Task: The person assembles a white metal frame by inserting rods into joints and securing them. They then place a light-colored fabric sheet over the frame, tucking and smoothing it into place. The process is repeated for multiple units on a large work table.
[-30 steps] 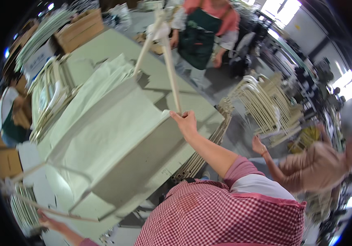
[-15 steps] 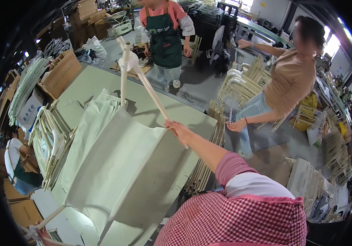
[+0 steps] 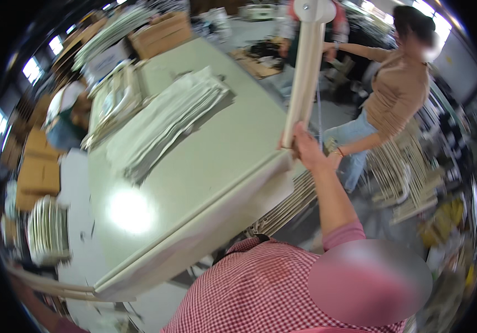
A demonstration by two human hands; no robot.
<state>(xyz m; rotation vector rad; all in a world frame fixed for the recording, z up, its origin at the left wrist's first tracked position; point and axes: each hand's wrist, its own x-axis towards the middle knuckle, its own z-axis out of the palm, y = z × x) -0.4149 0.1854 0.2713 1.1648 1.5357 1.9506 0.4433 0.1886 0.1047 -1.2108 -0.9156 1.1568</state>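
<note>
My right hand (image 3: pixel 309 149) is closed round the lower part of a cream tube frame (image 3: pixel 304 77), just above a corner of its fabric. The frame's tubes lie side by side there and rise to a round white hub (image 3: pixel 308 9). A pale fabric panel (image 3: pixel 211 236) spans the frame's two ends and sags along the near edge of the table (image 3: pixel 238 133). My left hand (image 3: pixel 21 289), dim and blurred at the far lower left, is at the frame's other end, its fingers barely distinct. On the table lies a stack of pale green fabric pieces (image 3: pixel 174 119).
Folded cream tube frames (image 3: pixel 119 97) lie on the table's left side, near a cardboard box (image 3: pixel 163 34). A co-worker in a brown top (image 3: pixel 399 100) stands close by my right hand. Another person (image 3: pixel 288 50) is behind the raised tubes. More frames (image 3: pixel 402 172) stand at right.
The frame's spread tubes have come together at the right end. The panel has moved off the fabric stack to the table's near edge. My view has turned.
</note>
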